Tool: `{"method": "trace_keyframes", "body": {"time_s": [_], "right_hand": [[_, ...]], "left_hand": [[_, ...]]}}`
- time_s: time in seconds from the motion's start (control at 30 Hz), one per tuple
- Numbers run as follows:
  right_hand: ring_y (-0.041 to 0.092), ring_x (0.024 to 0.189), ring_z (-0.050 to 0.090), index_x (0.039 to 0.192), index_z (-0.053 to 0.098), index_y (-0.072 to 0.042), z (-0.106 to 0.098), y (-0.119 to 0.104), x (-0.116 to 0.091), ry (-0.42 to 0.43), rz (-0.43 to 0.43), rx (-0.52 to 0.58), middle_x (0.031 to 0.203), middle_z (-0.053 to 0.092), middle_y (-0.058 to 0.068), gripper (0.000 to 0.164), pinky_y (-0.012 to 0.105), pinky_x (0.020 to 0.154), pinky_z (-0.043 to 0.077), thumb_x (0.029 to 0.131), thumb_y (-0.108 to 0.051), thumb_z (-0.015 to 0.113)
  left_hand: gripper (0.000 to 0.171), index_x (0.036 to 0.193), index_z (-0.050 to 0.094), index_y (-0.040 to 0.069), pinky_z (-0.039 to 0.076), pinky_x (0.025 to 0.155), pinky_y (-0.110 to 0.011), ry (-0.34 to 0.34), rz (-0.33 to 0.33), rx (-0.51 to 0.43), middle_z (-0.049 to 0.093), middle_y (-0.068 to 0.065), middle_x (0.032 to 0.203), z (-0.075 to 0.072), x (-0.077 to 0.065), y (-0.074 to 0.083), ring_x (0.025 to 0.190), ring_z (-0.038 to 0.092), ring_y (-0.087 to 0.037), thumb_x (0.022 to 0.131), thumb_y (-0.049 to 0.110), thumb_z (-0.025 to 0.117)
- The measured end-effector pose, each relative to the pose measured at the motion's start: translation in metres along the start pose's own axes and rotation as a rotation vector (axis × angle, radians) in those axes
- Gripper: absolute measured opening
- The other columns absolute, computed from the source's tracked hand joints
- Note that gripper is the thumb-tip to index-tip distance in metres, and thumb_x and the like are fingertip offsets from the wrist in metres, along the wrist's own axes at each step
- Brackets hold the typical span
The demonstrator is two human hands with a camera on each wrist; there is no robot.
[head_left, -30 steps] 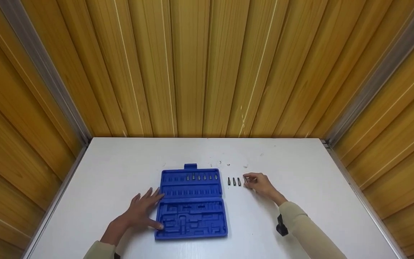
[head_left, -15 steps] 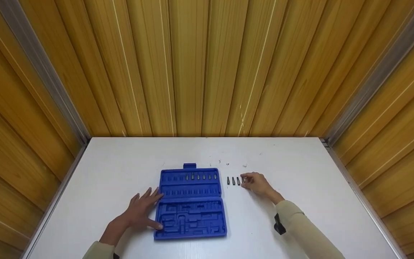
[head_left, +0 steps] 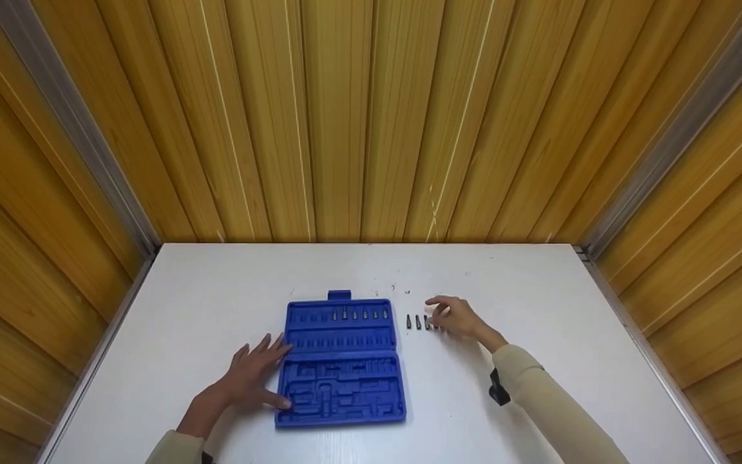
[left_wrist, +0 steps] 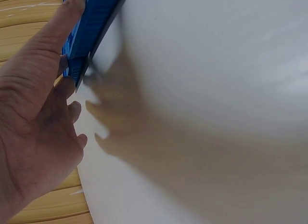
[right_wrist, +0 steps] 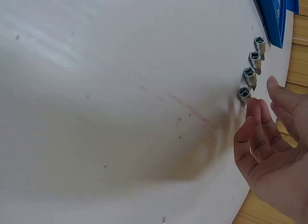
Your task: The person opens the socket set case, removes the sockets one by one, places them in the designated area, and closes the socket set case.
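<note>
An open blue plastic case [head_left: 345,354] with moulded slots lies on the table, several small metal bits [head_left: 365,315] seated in its top row. My left hand [head_left: 248,377] rests along the case's left side, fingers spread, thumb on the lower-left rim. To the right of the case, several bit sockets [head_left: 408,321] lie side by side in a short row. My right hand [head_left: 461,317] is over the right end of that row, thumb and forefinger apart. In the right wrist view its fingertips are right by the nearest bit socket [right_wrist: 244,94], which shows its square drive hole.
The white table [head_left: 506,277] reaches back to a yellow wood-look panel wall [head_left: 371,129]. Similar panels and metal posts flank both sides. Small dark marks dot the tabletop behind the row of bit sockets.
My right hand has slid its bit socket left, closer to the others in the row, then let go by parting its fingers. My left hand has stayed on the case.
</note>
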State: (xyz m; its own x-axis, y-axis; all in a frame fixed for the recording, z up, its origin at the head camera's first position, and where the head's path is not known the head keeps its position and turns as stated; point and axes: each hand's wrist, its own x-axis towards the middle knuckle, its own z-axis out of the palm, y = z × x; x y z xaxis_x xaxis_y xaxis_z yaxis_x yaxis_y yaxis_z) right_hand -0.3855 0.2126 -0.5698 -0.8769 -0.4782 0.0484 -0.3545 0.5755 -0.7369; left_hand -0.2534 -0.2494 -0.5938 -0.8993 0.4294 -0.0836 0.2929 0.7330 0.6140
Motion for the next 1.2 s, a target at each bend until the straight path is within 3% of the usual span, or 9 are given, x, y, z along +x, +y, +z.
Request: {"method": "trace_keyframes", "body": {"time_s": [0.27,0.5,0.67,0.77,0.93,1.07,1.2], "right_hand": [[0.049,0.075,0.07,0.128,0.06,0.015,0.016,-0.035,0.026,-0.051,-0.073,0.024,0.098,0.071,0.031,0.038,0.017,0.057,0.047,0.096,-0.004,0.068],[0.041,0.078,0.072,0.134,0.056,0.013,0.053,-0.066,0.054,-0.11,-0.117,0.087,0.103,0.071,0.029,0.047,0.017,0.058,0.05,0.095,-0.009,0.071],[0.047,0.083,0.071,0.135,0.056,0.012,0.082,-0.084,0.068,-0.135,-0.102,0.144,0.104,0.071,0.029,0.046,0.034,0.06,0.061,0.096,-0.009,0.069],[0.048,0.083,0.071,0.131,0.059,0.013,0.098,-0.091,0.076,-0.142,-0.114,0.152,0.103,0.071,0.031,0.042,0.034,0.06,0.061,0.097,-0.009,0.068],[0.032,0.076,0.071,0.125,0.064,0.012,0.117,-0.09,0.085,-0.074,-0.11,0.07,0.098,0.074,0.026,0.034,0.024,0.062,0.055,0.097,-0.009,0.067],[0.016,0.074,0.066,0.12,0.07,0.004,0.126,-0.09,0.087,0.018,-0.062,-0.03,0.095,0.076,0.016,0.029,0.028,0.069,0.054,0.096,-0.012,0.069],[0.014,0.078,0.064,0.116,0.073,-0.001,0.132,-0.091,0.087,0.07,-0.026,-0.109,0.093,0.075,0.01,0.027,0.032,0.073,0.054,0.095,-0.017,0.07]], "left_hand": [[0.116,0.158,0.036,0.005,0.0,0.118,-0.078,-0.002,0.006,-0.002,0.021,-0.022,0.169,0.0,0.002,-0.001,0.156,0.009,-0.052,0.067,0.051,0.092],[0.115,0.158,0.036,0.006,0.001,0.118,-0.078,-0.003,-0.002,0.014,0.022,-0.021,0.169,0.001,0.004,-0.002,0.156,0.01,-0.05,0.068,0.054,0.09],[0.116,0.158,0.036,0.008,0.0,0.119,-0.077,-0.007,-0.006,0.013,0.021,-0.02,0.17,0.001,0.004,-0.002,0.157,0.009,-0.05,0.068,0.055,0.09],[0.116,0.158,0.036,0.008,0.0,0.119,-0.076,-0.005,-0.004,0.01,0.021,-0.02,0.17,0.001,0.003,-0.003,0.157,0.01,-0.05,0.067,0.055,0.09],[0.117,0.158,0.036,0.008,0.0,0.119,-0.076,0.004,0.006,-0.002,0.021,-0.019,0.169,0.002,0.004,-0.006,0.156,0.009,-0.05,0.067,0.056,0.09],[0.117,0.158,0.036,0.008,0.0,0.119,-0.077,0.008,0.004,-0.007,0.021,-0.019,0.169,0.003,0.004,-0.006,0.157,0.009,-0.05,0.067,0.055,0.091],[0.116,0.158,0.037,0.008,-0.001,0.118,-0.077,0.011,0.003,-0.016,0.022,-0.019,0.169,0.003,0.004,-0.005,0.157,0.009,-0.05,0.066,0.055,0.091]]}}
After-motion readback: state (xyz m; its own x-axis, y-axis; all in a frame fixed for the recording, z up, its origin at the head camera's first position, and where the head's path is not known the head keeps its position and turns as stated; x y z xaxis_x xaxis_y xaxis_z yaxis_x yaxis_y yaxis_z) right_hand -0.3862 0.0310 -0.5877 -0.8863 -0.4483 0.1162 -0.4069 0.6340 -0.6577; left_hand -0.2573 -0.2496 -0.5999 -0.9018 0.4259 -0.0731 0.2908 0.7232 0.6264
